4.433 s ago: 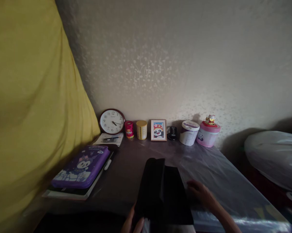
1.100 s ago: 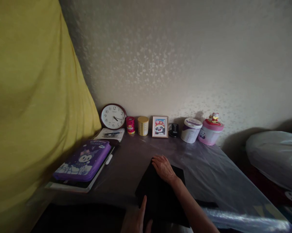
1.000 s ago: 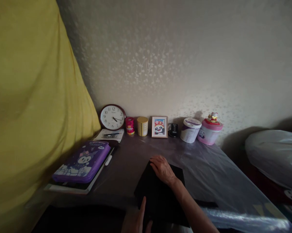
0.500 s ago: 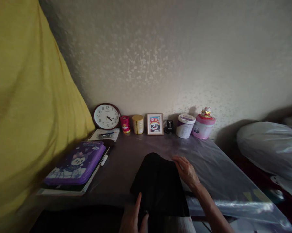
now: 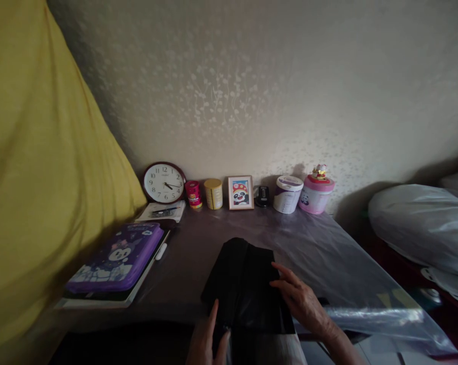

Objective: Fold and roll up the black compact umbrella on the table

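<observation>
A black piece of folded fabric (image 5: 247, 284) lies near the table's front edge, a seam or fold running down its middle; I cannot tell exactly what it is. My left hand (image 5: 206, 337) rests at its lower left, index finger and thumb stretched out and apart against the cloth, with the other fingers hidden. A tiny glint shows by the thumb, too small to name. At the fabric's right edge is my right hand (image 5: 303, 300), its fingers extended and spread, the tips touching the cloth.
On the table (image 5: 190, 253), a purple case (image 5: 118, 258) lies over books at the left. Along the wall stand a clock (image 5: 164, 182), a red can (image 5: 194, 194), a yellow can (image 5: 213, 194), a picture frame (image 5: 240, 193), a white tub (image 5: 287, 195) and a pink tub (image 5: 316, 195).
My right hand has moved down along the fabric's right edge from the top corner, its fingers now more spread. The left hand stays at the lower left. The view has shifted slightly.
</observation>
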The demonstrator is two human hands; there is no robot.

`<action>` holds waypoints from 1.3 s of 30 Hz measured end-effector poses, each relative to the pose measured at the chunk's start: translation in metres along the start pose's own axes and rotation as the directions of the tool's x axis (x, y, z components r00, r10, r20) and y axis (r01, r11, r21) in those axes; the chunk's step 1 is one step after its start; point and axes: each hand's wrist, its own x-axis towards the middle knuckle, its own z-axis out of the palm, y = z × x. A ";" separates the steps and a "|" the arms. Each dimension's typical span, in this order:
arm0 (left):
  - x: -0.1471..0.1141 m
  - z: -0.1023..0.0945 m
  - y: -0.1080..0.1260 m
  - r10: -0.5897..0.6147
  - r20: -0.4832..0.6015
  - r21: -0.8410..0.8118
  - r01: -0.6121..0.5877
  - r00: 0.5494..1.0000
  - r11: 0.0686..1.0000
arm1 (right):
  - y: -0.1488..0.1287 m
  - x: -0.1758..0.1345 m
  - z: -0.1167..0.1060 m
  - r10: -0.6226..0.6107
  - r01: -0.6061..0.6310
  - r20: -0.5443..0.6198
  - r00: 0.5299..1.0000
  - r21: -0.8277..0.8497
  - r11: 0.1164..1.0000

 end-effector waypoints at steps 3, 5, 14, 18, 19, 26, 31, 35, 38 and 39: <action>0.000 -0.001 0.001 -0.003 0.027 -0.008 0.003 1.000 1.000 | -0.004 0.005 -0.003 -0.024 0.024 0.010 1.000 0.030 0.999; 0.000 -0.001 0.002 -0.009 0.039 -0.009 0.010 0.999 1.000 | -0.008 0.012 -0.007 -0.027 0.026 0.006 1.000 0.061 0.998; 0.003 -0.005 0.004 0.039 0.088 0.077 -0.045 0.995 0.996 | -0.036 0.068 -0.005 -0.044 0.064 -0.109 0.993 0.193 0.979; 0.005 -0.010 0.005 0.029 0.147 0.145 -0.050 0.989 0.988 | -0.049 0.095 0.014 -0.105 0.125 -0.115 0.988 0.189 0.974; 0.005 -0.011 0.005 0.021 0.151 0.163 -0.046 0.988 0.986 | -0.052 0.100 0.019 -0.114 0.134 -0.117 0.987 0.180 0.975; 0.007 -0.015 0.009 0.004 0.266 0.206 -0.061 0.964 0.977 | -0.065 0.124 0.062 -0.163 0.177 -0.128 0.978 0.105 0.979; 0.006 -0.013 0.005 -0.024 0.258 0.239 -0.039 0.966 0.970 | -0.070 0.127 0.084 -0.196 0.201 -0.129 0.972 0.024 0.979; 0.005 -0.007 0.001 -0.032 0.222 0.182 -0.009 0.974 0.983 | -0.068 0.125 0.093 -0.213 0.211 -0.119 0.970 -0.026 0.977; 0.004 -0.003 0.004 -0.091 0.179 0.135 0.067 0.980 0.989 | -0.064 0.124 0.096 -0.220 0.217 -0.105 0.970 -0.039 0.975; 0.004 -0.002 0.006 -0.101 0.163 0.123 0.081 0.981 0.989 | -0.064 0.124 0.097 -0.223 0.220 -0.098 0.970 -0.041 0.975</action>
